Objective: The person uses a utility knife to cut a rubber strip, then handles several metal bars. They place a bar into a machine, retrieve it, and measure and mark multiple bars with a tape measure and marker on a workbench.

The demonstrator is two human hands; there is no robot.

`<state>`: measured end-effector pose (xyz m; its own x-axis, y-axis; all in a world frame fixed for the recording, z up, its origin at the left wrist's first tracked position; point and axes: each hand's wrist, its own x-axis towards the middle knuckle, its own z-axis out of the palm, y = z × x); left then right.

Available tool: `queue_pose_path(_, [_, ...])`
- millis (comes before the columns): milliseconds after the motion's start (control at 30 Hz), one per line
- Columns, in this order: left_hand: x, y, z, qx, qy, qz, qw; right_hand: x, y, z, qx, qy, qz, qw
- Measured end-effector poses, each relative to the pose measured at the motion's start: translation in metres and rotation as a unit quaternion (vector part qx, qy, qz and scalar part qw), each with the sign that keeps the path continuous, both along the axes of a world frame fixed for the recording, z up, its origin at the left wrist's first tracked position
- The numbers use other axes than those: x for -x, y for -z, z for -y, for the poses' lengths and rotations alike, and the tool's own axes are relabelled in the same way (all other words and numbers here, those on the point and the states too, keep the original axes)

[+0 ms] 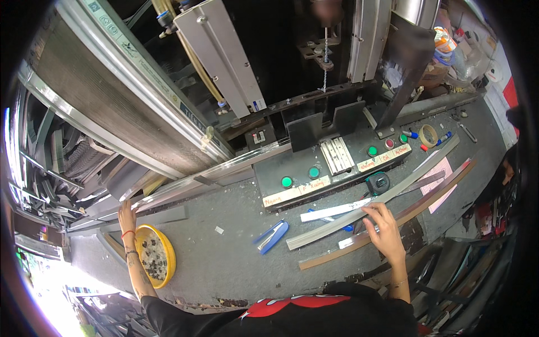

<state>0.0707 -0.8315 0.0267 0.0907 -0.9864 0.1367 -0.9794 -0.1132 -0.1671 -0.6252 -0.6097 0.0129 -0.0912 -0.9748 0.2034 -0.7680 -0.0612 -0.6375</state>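
Head view: caught left hand (128, 218) at left of grey bench (224, 269), fingers extended at silver rail (241, 162); could not tell whether gripped or merely touched. Showed yellow bowl (172, 258) just right of left forearm. Caught right hand (384, 227), fingers bent at long grey strip (331, 223), laid slantwise from near middle toward far right; could not tell whether pinched. Showed brown strip (325, 258) on near side, blue stapler (273, 237) at left, tape measure (378, 183) on far side.
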Motion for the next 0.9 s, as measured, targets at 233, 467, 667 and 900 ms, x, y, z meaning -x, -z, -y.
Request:
queue_pose_path(233, [0.075,-0.001,0.045,0.085,0.191,-0.106,0.972,0.004,-0.005,0.009,0.029,-0.041,-0.043,0.998])
queue_pose_path(467, [0.033,0.017,-0.002,0.087,0.233,0.039,0.968,0.023,0.005,-0.023,-0.019,0.006,0.017,1.000])
queue_pose_path(667, [0.046,0.023,0.018,0.204,0.301,0.108,0.925,0.037,0.012,-0.026,-0.050,0.014,0.027,0.998])
queue_pose_path(900, [0.110,0.025,0.042,0.107,0.283,0.039,0.952,0.041,0.009,0.002,-0.028,-0.023,-0.013,0.999])
